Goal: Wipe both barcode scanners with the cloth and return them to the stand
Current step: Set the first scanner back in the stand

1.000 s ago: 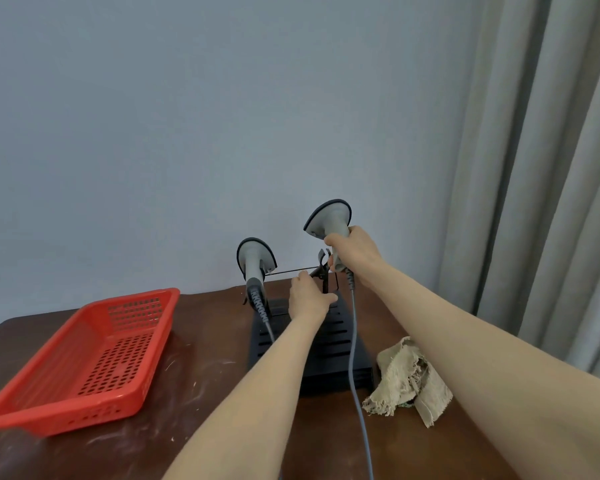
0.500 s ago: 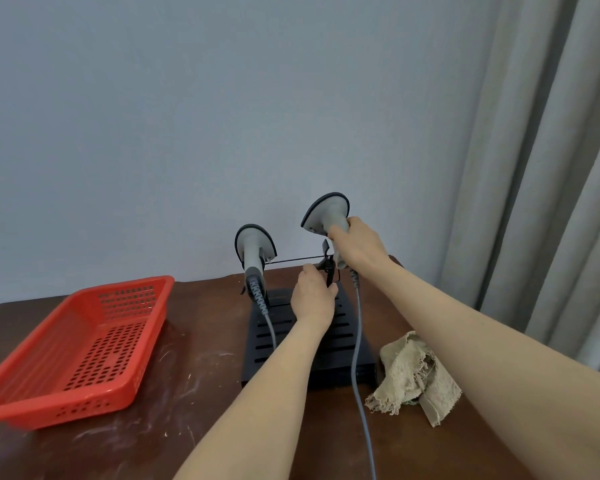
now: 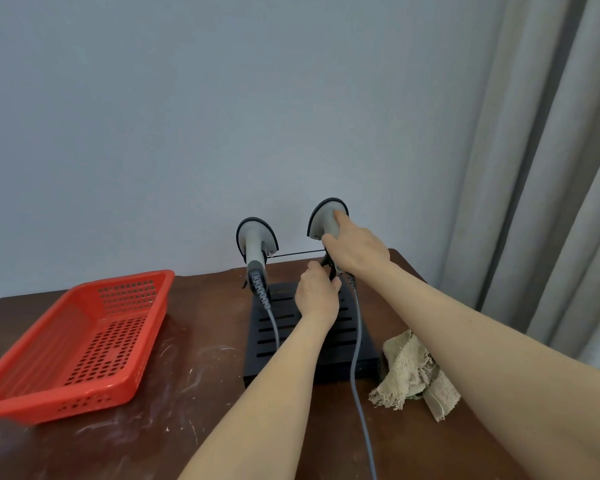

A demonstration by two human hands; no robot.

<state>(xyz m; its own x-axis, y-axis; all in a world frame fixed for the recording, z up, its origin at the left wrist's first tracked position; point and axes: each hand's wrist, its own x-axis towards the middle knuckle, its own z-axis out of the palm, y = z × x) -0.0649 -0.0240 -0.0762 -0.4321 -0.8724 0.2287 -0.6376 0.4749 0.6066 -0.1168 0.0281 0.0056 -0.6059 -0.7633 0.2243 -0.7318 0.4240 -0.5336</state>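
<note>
Right hand (image 3: 355, 251) grips the right scanner (image 3: 326, 216) at the stand (image 3: 343, 348) — left hand (image 3: 317, 294) pinches its black bracket (image 3: 327, 264); cloth (image 3: 409, 372) lies crumpled on the table (image 3: 205, 393).

Right scanner (image 3: 327, 216) handle hidden, cable (image 3: 353, 386) cropped

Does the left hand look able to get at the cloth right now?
Probably not cleanly. The cloth lies right of the stand, partly under the right forearm, while the right hand grips the right scanner; the left hand holds the stand's clip.
</note>
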